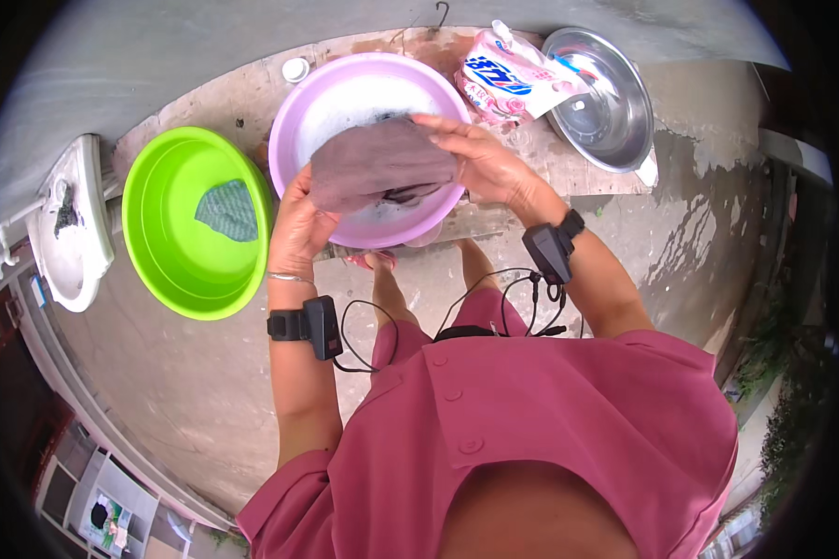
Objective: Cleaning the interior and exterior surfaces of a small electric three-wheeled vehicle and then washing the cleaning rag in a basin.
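Stretched between my two hands is a brownish-grey cloth [382, 168], held over a lilac basin [282, 140] of sudsy water. My left hand [300, 224] grips its left edge, with the fingers partly hidden behind the fabric. At the right end, my right hand [485, 160] pinches the cloth between thumb and fingers. Something dark shows at the cloth's lower edge; I cannot tell whether it belongs to the cloth or lies in the basin.
A green basin [144, 219] with a grey-green cloth [226, 211] in it stands left. Behind are a small white cap [295, 70], a pink-and-white detergent bag [508, 79] and a metal basin [620, 112]. A white sink [79, 247] is far left. Black cables [503, 279] hang near my wrists.
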Motion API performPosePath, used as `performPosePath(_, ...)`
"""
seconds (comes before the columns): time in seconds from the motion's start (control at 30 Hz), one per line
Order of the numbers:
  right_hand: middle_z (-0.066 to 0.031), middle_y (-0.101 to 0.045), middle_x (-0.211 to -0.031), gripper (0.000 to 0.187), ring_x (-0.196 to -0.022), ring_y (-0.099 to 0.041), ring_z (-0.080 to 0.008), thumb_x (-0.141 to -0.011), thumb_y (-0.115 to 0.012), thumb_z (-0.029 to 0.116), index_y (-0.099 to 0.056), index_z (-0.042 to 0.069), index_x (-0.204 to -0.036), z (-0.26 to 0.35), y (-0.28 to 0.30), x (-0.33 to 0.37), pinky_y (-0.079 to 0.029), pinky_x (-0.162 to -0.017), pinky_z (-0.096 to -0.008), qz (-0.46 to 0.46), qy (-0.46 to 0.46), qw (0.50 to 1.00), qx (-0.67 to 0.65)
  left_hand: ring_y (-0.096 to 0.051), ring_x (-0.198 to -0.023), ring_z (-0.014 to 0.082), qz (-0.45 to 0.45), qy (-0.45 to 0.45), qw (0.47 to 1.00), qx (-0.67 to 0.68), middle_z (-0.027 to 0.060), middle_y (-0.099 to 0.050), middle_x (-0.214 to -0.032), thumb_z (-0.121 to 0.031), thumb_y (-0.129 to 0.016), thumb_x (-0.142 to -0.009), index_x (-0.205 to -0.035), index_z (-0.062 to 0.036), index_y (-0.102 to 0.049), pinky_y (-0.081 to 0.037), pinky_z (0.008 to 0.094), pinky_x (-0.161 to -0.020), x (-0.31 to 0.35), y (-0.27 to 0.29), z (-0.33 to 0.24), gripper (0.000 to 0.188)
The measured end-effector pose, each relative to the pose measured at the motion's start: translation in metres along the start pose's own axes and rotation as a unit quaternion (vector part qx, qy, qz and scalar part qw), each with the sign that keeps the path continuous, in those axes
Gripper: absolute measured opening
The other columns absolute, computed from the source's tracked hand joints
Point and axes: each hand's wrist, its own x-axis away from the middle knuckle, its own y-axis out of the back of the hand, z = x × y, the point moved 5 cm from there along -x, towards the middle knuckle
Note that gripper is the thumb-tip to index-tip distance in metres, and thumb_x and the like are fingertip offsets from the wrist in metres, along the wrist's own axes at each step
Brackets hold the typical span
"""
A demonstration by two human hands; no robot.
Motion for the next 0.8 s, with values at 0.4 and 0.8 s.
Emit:
performPosePath(0.4, -0.0004, -0.061, -0.111, 0.037, -0.092, -0.054, -0.0079, -0.089, -0.055, 0.004, -0.055, 0.010, -0.125, 0.078, -0.004, 0.022, -0.046, -0.083, -0.0242, -0.080, 0.217, 0.894, 0.384, -0.054, -0.115, 0.0220, -0.069, -0.100, 0.993, -0.001, 0.0142, -0.051, -0.129, -0.001, -0.056, -0.085, -0.137, -0.0020, -0.040, -0.045, 0.0373, -0.099, 0.025, -0.022, -0.059, 0.054)
performPosePath(0.8, -0.0126, -0.058, -0.122, 0.044, -0.111, -0.055, -0.0274, -0.082, -0.050, -0.001, -0.052, 0.006, -0.126, 0.026, -0.009, 0.008, -0.044, -0.094, -0.0337, 0.035, 0.097, 0.762, 0.639, -0.058, -0.089, 0.0089, 0.039, 0.057, 0.926, -0.372, 0.0037, -0.065, -0.104, -0.002, -0.062, -0.084, -0.112, -0.0023, -0.062, -0.044, 0.0234, -0.082, 0.011, -0.009, -0.005, 0.028)
